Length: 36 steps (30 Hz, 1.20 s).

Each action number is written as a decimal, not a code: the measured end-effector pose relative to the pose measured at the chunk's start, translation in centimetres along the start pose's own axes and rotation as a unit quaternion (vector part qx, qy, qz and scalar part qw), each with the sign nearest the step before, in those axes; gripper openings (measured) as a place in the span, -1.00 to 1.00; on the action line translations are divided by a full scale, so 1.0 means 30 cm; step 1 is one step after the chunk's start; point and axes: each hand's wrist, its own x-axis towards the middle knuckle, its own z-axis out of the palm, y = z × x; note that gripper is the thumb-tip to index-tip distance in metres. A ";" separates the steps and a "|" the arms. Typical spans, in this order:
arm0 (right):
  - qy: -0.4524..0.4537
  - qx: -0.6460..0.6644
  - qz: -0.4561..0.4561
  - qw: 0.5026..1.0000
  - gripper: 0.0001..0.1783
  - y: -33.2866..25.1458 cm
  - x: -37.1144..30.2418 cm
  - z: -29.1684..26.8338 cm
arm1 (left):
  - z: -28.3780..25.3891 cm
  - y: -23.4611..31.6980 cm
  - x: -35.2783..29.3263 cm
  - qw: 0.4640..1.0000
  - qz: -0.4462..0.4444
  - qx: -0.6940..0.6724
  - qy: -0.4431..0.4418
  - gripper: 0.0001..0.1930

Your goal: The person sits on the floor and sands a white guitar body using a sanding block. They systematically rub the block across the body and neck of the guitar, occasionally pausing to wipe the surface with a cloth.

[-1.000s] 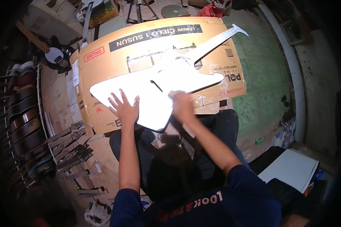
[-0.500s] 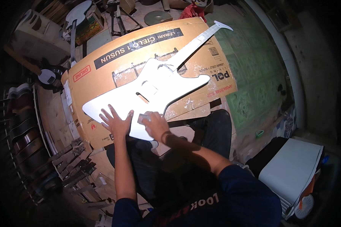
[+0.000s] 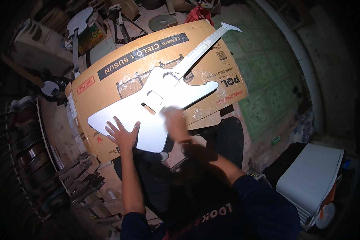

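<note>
A white, angular electric guitar body (image 3: pixel 124 110) with its neck (image 3: pixel 200 50) attached lies flat on a cardboard sheet (image 3: pixel 104 90). Cut-out cavities show in the middle of the body, and no strings or hardware are fitted. My left hand (image 3: pixel 125 137) is spread flat on the body's near left part, holding nothing. Over the near right edge, beside the cavities, my right hand (image 3: pixel 177 123) is closed and smeared by motion. A small grey sanding pad (image 3: pixel 171 109) is under its fingers, blurred now and clearer in the earlier frame.
White dust marks the cardboard. Dark guitar bodies (image 3: pixel 26 136) stand in a rack at the left. Another white guitar (image 3: pixel 80 22) leans at the far left. A round disc (image 3: pixel 163 23) and red cloth (image 3: pixel 199 15) lie beyond the cardboard. A white case (image 3: pixel 310 172) stands at right.
My right hand has slid away from me and slightly right across the guitar body, up toward the cavities. My left hand stays spread on the body. The whole view has shifted slightly.
</note>
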 end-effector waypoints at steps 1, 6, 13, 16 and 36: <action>-0.069 -0.023 -0.040 0.997 -0.61 -0.128 -0.065 0.035 | 0.001 -0.003 0.002 1.000 0.000 0.001 -0.001 0.27; -0.042 0.011 -0.108 0.993 -0.62 -0.041 0.017 -0.005 | 0.010 -0.020 0.009 1.000 -0.001 0.003 0.005 0.27; 0.132 -0.169 0.188 0.958 -0.57 0.458 0.234 -0.367 | 0.021 -0.012 0.009 1.000 0.004 -0.001 0.003 0.27; 0.146 -0.077 0.081 0.983 -0.72 0.323 0.176 -0.240 | 0.015 -0.004 0.004 1.000 -0.001 0.000 0.000 0.27; -0.032 -0.060 -0.004 0.998 -0.67 0.006 0.073 -0.066 | 0.008 -0.017 0.004 1.000 0.010 -0.024 0.006 0.28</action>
